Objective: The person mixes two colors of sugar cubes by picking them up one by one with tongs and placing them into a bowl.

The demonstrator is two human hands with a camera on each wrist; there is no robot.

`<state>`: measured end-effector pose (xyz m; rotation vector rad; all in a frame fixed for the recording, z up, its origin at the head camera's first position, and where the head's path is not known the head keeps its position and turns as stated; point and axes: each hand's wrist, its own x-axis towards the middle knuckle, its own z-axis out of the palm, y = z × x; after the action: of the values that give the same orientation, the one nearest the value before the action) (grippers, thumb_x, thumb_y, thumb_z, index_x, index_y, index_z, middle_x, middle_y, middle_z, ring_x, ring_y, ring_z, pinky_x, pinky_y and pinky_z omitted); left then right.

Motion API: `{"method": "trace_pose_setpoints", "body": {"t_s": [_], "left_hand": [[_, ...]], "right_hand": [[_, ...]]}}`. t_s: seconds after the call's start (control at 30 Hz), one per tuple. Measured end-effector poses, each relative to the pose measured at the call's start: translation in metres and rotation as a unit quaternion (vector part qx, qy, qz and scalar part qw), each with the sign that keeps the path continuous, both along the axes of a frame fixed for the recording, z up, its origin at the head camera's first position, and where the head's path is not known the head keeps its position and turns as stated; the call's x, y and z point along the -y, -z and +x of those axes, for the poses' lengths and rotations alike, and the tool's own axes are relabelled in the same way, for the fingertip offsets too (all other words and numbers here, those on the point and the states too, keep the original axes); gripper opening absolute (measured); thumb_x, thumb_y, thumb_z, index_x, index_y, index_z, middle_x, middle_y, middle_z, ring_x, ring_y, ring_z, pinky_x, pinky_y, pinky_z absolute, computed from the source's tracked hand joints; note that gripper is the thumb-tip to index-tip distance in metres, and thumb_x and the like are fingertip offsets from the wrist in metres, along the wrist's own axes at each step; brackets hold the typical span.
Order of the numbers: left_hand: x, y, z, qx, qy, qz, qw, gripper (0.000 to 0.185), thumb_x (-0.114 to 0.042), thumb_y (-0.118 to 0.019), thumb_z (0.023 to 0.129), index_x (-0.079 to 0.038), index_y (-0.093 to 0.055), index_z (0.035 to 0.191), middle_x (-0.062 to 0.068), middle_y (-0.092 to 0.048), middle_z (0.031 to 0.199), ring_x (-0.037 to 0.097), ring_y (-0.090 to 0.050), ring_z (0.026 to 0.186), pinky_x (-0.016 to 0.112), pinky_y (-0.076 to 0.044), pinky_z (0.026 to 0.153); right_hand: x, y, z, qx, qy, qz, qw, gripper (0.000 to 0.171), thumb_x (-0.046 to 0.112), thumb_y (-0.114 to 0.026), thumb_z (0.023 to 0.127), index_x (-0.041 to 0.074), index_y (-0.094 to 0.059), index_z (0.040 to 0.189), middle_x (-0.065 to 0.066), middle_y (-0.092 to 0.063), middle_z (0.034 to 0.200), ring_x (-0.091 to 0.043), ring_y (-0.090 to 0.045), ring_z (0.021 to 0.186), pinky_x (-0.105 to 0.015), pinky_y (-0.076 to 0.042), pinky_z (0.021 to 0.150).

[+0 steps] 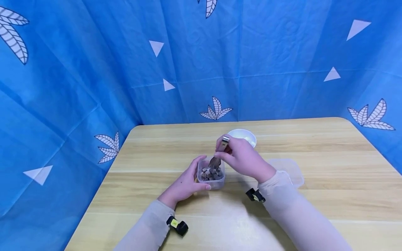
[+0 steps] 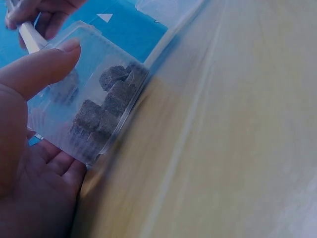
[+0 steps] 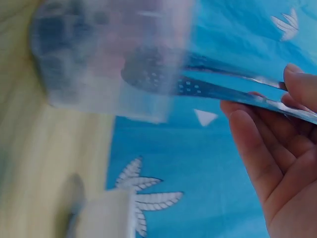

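Two hands at work, left hand (image 1: 183,184) gripping clear container (image 1: 211,179) of brown cubes (image 1: 211,173), right hand (image 1: 242,157) holding metal spoon (image 1: 216,158) over it, white bowl (image 1: 243,136) just beyond.

A light wooden tabletop (image 1: 314,195) carried everything. Near its middle stood a small clear tub (image 1: 211,176) of dark cubes. Just behind the tub sat a white bowl (image 1: 242,137). To the right of the tub lay a clear plastic lid (image 1: 287,169), flat on the wood.
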<state>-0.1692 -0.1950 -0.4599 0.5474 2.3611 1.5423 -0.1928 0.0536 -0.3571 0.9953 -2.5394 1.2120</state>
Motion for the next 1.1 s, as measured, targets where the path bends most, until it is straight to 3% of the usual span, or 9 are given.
{"method": "trace_pose_setpoints", "body": {"t_s": [0.1,0.27,0.5,0.83,1.1], "left_hand": [[0.002,0.000,-0.001,-0.002,0.009,0.010,0.9999,0.106,-0.029,-0.087,0.080,-0.029,-0.018,0.161,-0.004,-0.036,0.159,0.021,-0.039,0.142,0.050,-0.024,0.118],[0.000,0.001,-0.003,-0.001,0.016,0.019,0.9997,0.107,-0.026,-0.087,0.079,-0.027,-0.018,0.161,-0.004,-0.036,0.159,0.020,-0.038,0.143,0.045,-0.024,0.119],[-0.001,0.000,-0.001,0.002,0.007,0.008,0.9999,0.106,-0.026,-0.087,0.080,-0.031,-0.019,0.161,-0.008,-0.036,0.159,0.018,-0.033,0.146,0.046,-0.020,0.120],[0.000,0.000,-0.001,0.006,0.006,0.004,1.0000,0.105,-0.026,-0.086,0.081,-0.031,-0.019,0.161,-0.010,-0.035,0.159,0.015,-0.030,0.147,0.044,-0.019,0.121],[0.000,0.000,-0.001,0.004,0.004,0.004,1.0000,0.107,-0.028,-0.087,0.079,-0.030,-0.018,0.161,-0.008,-0.035,0.159,0.017,-0.032,0.146,0.044,-0.021,0.120]], "right_hand": [[-0.011,-0.014,0.001,0.014,0.015,-0.026,0.999,0.014,0.020,-0.072,0.095,0.017,-0.063,0.105,0.004,-0.068,0.088,-0.012,-0.063,0.070,-0.030,-0.055,0.060],[-0.041,-0.033,-0.002,-0.012,0.088,-0.051,0.995,0.015,0.023,-0.070,0.097,0.014,-0.063,0.107,0.000,-0.069,0.087,-0.018,-0.057,0.060,-0.032,-0.048,0.050],[-0.069,-0.031,-0.018,-0.046,0.209,-0.040,0.976,0.015,0.021,-0.068,0.098,0.011,-0.062,0.106,-0.005,-0.068,0.086,-0.021,-0.054,0.065,-0.034,-0.043,0.053],[-0.062,-0.012,-0.030,-0.019,0.212,0.016,0.977,0.020,0.024,-0.068,0.099,0.008,-0.060,0.109,-0.008,-0.068,0.089,-0.022,-0.061,0.074,-0.038,-0.050,0.066],[-0.062,-0.015,-0.029,-0.007,0.214,0.016,0.977,0.022,0.028,-0.067,0.099,0.010,-0.059,0.110,-0.007,-0.067,0.088,-0.022,-0.060,0.075,-0.038,-0.049,0.067]]}}
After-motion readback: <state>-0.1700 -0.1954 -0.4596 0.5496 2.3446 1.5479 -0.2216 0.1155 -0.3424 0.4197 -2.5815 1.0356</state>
